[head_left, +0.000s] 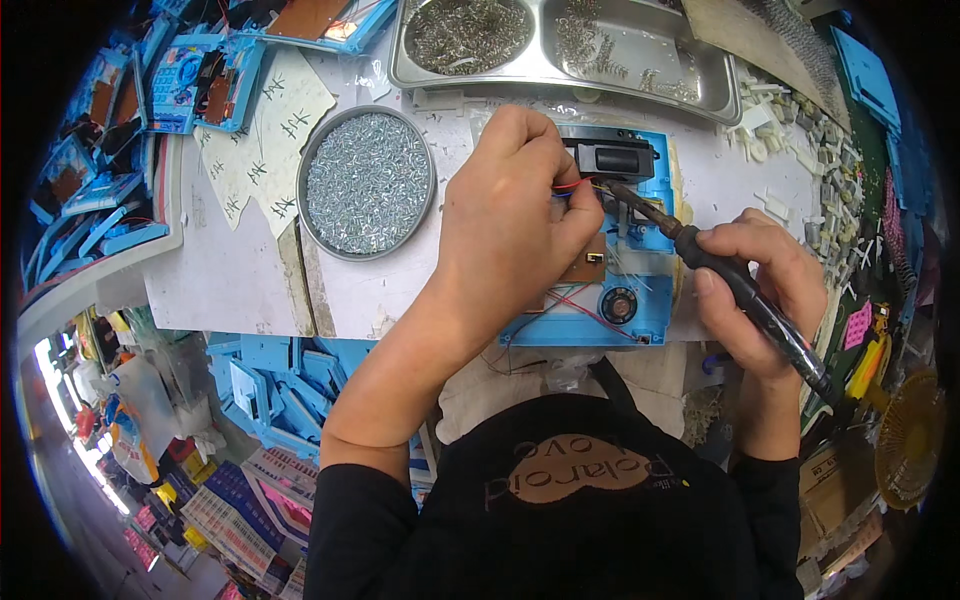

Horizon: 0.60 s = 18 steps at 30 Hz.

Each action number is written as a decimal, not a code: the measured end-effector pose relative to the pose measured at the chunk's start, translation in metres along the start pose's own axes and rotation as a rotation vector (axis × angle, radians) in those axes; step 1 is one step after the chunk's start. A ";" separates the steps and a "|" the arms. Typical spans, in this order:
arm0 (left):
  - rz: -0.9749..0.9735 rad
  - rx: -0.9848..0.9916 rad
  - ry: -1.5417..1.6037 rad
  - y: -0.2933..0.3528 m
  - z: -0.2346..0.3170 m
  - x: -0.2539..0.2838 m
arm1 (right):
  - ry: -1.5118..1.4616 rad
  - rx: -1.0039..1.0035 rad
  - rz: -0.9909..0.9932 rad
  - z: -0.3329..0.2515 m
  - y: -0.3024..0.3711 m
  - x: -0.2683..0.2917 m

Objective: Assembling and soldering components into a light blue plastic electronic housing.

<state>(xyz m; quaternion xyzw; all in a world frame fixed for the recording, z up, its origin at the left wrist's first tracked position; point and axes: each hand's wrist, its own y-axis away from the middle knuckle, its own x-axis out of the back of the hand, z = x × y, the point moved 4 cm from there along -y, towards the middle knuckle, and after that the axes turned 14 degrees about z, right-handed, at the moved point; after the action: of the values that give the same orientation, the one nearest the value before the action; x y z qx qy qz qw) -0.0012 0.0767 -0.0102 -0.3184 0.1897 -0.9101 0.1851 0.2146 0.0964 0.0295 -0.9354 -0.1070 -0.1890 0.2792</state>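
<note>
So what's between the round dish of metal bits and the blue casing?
In the head view: your left hand, partly over the casing, and white tabletop.

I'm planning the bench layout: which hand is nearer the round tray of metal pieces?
Left. The left hand is right of the round tray; the right hand is farther right, past the blue casing.

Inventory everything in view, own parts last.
device: one, blue, centre
soldering iron: one, black, tip over device
wires: several, red, blue, over device
speaker: one, black, in device
dish: one, grey, left
metal pieces: many, silvery, in dish
tray: one, silver, top
springs: many, silvery, in tray
plastic parts: many, whitish, right
casings: many, blue, left
fan: one, yellowish, right
clutter: uncounted, multicoloured, lower left
left fingers: several, bare, pinching wires
right fingers: several, bare, gripping soldering iron
sleeves: two, black, bottom
</note>
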 end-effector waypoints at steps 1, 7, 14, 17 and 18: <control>0.007 -0.008 -0.001 0.000 0.000 0.000 | -0.004 0.000 0.004 0.001 0.000 0.000; 0.034 -0.013 -0.001 0.002 0.001 -0.001 | -0.001 -0.002 0.006 0.000 0.001 0.000; 0.039 -0.018 -0.004 0.002 0.001 -0.001 | 0.006 0.040 0.027 -0.005 0.004 0.008; 0.045 -0.005 -0.004 0.002 0.002 0.000 | 0.002 -0.013 0.022 -0.009 0.005 0.014; 0.048 -0.002 -0.003 0.002 0.002 0.000 | 0.000 -0.017 0.029 -0.009 0.006 0.015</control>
<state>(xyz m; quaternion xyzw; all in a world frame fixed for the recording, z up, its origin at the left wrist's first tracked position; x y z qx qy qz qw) 0.0007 0.0749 -0.0100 -0.3154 0.1979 -0.9048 0.2066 0.2275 0.0877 0.0396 -0.9392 -0.0918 -0.1859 0.2738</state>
